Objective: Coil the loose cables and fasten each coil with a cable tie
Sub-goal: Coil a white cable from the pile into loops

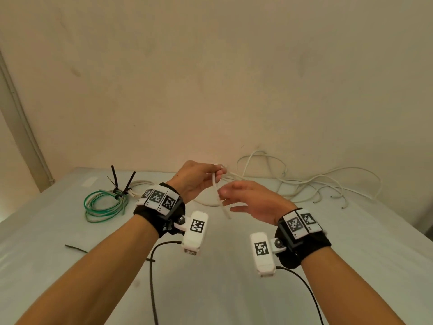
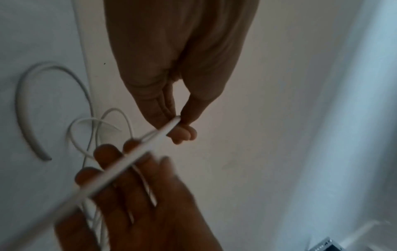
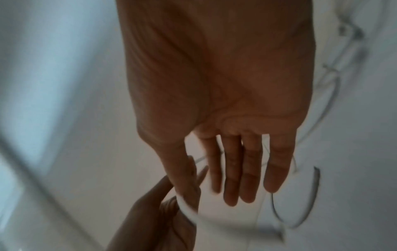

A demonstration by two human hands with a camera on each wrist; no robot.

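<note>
- Two of your left hand's (image 1: 195, 181) digits, thumb and fingertips (image 2: 182, 134), were pinched together on the end of a thin white cable (image 1: 219, 195), held up above the table (image 1: 234, 289).
- Your right hand (image 1: 251, 200) sat just beside that cable with its fingers (image 3: 247, 178) straight and slightly spread, gripping nothing; the left wrist view showed the smooth, round cable crossing in front of those fingers, though blur hid whether it touched them.
- From the pinch, the short free end of the cable hung down between your hands, while the rest ran back toward the wall.
- Behind your hands, the loose white cables (image 1: 304, 181) lay in a slack tangle of wide loops along the far right of the table, against the wall.
- To your left, a green and pale cable coil (image 1: 105, 205) rested flat on the table, wound in a neat ring and cinched by black cable ties (image 1: 121, 184) whose stiff tails stuck upward.
- Near your left forearm, one spare black cable tie (image 1: 76, 249) lay flat on the table.
- That table had a pale, smooth, matte top, and the wall (image 1: 210, 78) behind it was plain cream with faint marks.
</note>
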